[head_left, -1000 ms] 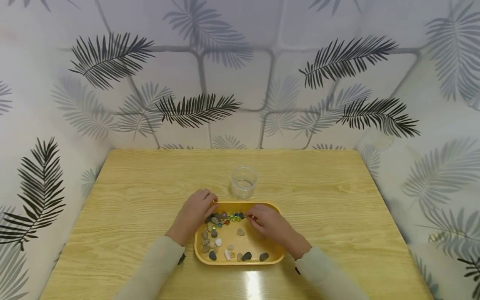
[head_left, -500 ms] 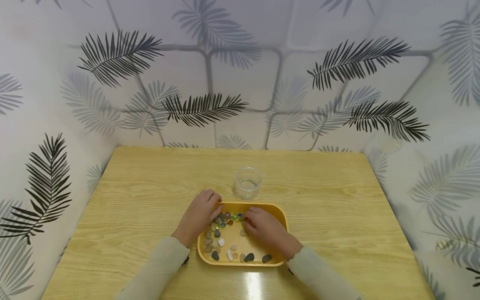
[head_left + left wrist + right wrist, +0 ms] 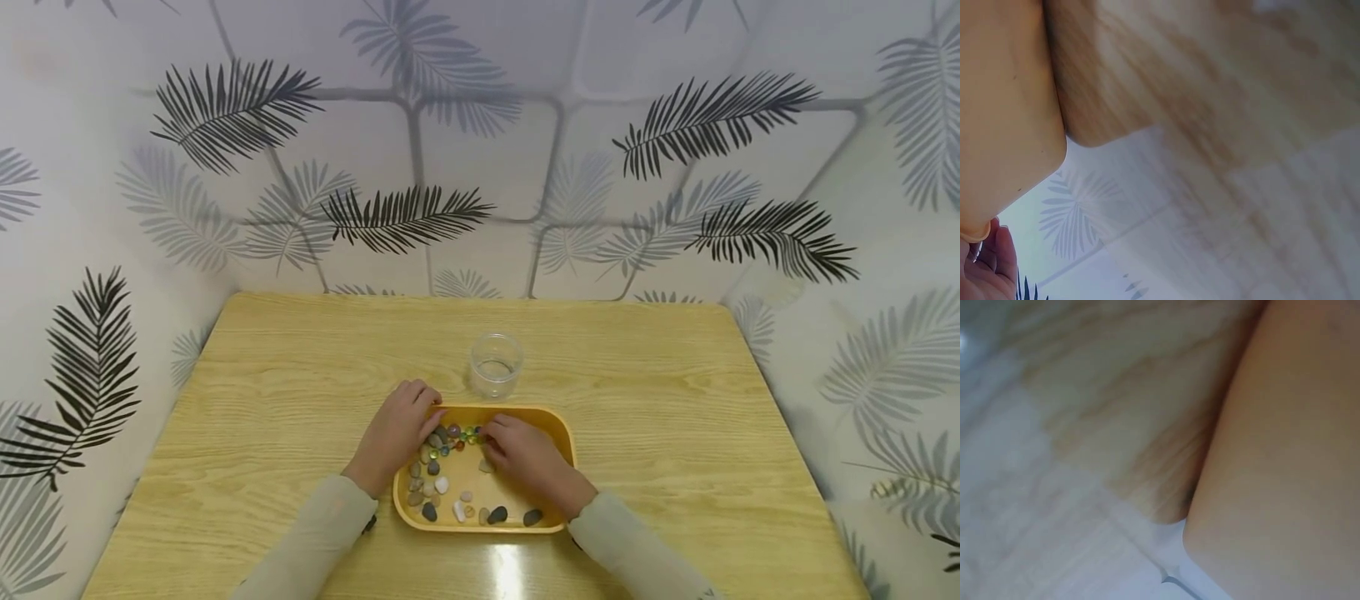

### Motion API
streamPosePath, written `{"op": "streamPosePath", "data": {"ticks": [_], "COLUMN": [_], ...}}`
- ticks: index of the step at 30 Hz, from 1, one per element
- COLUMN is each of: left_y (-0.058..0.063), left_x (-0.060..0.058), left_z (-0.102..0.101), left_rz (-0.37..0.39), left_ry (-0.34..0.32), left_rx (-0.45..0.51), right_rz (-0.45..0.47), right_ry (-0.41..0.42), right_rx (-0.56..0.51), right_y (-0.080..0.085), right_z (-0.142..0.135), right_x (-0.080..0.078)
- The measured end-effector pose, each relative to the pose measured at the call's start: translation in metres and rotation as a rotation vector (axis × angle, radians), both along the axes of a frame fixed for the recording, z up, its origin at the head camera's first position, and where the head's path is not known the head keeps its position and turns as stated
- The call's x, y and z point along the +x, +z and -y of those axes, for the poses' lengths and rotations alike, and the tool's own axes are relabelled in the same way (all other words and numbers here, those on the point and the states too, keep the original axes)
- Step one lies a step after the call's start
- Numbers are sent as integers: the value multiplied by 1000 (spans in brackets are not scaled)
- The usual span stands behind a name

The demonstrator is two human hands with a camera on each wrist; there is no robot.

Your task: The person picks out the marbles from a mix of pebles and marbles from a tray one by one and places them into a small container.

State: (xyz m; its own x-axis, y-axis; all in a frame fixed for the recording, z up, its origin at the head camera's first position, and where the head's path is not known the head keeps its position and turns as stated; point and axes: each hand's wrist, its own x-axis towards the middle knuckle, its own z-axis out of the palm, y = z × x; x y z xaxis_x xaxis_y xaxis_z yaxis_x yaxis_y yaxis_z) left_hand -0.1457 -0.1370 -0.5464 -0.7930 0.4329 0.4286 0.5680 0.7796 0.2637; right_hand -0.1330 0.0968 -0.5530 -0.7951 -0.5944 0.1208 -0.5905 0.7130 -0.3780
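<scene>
A yellow tray (image 3: 517, 527) holds small glass marbles (image 3: 468, 435) near its far wall and stones (image 3: 417, 483) along its left and near sides. My left hand (image 3: 396, 432) grips the tray's far left corner, thumb inside and fingers over the rim; the left wrist view shows those fingers (image 3: 1004, 253) around the rim. Inside the tray, my right hand (image 3: 531, 454) has its fingertips at the right end of the marbles, and the fingers cover what may be between them. Only the tray's outer wall (image 3: 1285, 456) and the table fill the right wrist view.
Just behind the tray stands a clear round cup (image 3: 497, 365), with nothing visible inside. The wood-grain table (image 3: 660, 400) runs back to a leaf-patterned backdrop (image 3: 465, 125), which also rises on both sides.
The head view has shifted slightly. My right hand has moved a little to the left along the marbles, covering more of their right end. The left hand stays on the tray's corner.
</scene>
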Motion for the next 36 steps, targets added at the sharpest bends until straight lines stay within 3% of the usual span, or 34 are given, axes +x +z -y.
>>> {"op": "streamPosePath", "data": {"ticks": [36], "left_y": [0], "left_x": [1], "left_z": [0], "left_rz": [8], "left_ry": [4], "left_rx": [25], "right_rz": [63], "right_ry": [-14], "right_rx": [49], "right_y": [-3], "right_z": [3], "right_x": [0]}}
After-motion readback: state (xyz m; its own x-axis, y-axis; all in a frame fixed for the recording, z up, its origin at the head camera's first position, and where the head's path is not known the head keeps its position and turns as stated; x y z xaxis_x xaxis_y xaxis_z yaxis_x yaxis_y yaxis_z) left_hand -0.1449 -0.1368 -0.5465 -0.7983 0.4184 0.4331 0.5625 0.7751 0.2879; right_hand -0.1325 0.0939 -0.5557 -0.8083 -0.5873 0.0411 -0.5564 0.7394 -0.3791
